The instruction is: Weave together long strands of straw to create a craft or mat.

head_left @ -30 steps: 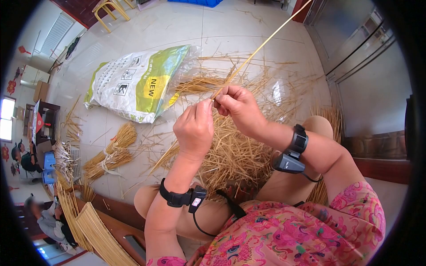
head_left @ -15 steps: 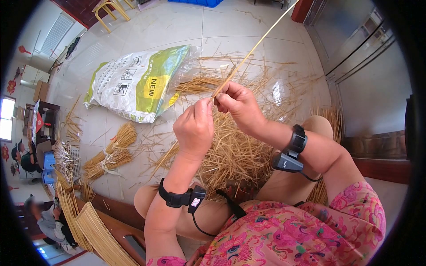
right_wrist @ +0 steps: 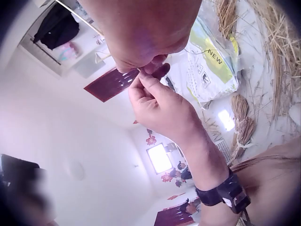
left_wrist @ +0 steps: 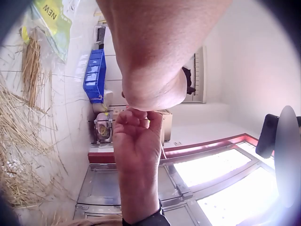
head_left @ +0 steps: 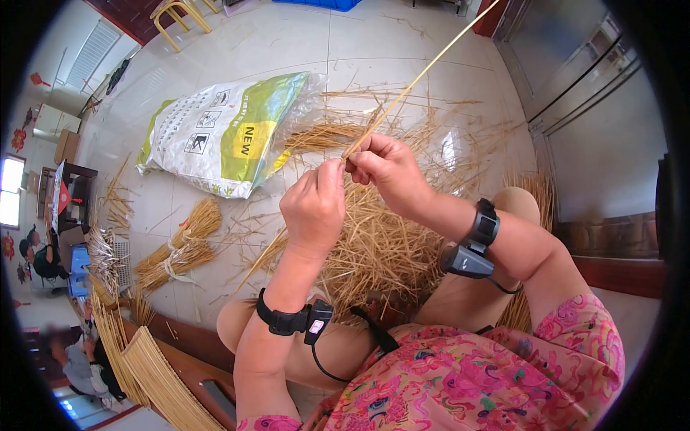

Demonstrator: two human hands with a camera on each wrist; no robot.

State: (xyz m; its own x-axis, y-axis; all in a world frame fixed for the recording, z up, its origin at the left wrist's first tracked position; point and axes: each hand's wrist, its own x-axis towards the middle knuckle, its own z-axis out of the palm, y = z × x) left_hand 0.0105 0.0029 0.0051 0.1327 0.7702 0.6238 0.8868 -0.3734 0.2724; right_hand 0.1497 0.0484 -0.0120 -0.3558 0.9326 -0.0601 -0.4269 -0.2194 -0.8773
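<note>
A long pale straw stalk (head_left: pixel 424 70) slants up and away to the right from between the two hands in the head view. My right hand (head_left: pixel 392 172) pinches its lower end between thumb and curled fingers. Close beside it, my left hand (head_left: pixel 314 205) has its fingers curled in, thumb and forefinger pinched at the stalk's end. In the right wrist view the left hand (right_wrist: pixel 162 106) shows this pinch, its tips meeting the right hand. The left wrist view shows the right hand's (left_wrist: pixel 137 141) curled fingers, with the stalk mostly hidden.
Below the hands lies a heap of loose straw (head_left: pixel 381 244). A white and green bag (head_left: pixel 208 136) lies on the tiled floor, with tied straw bundles (head_left: pixel 180 244) nearer. Metal doors (head_left: pixel 596 136) stand at right, a blue crate (left_wrist: pixel 95 75) farther off. People sit at far left.
The stalk's far end swung left, then back right. Both hands stay nearly in place, still pinching together; the right fingers have shifted slightly.
</note>
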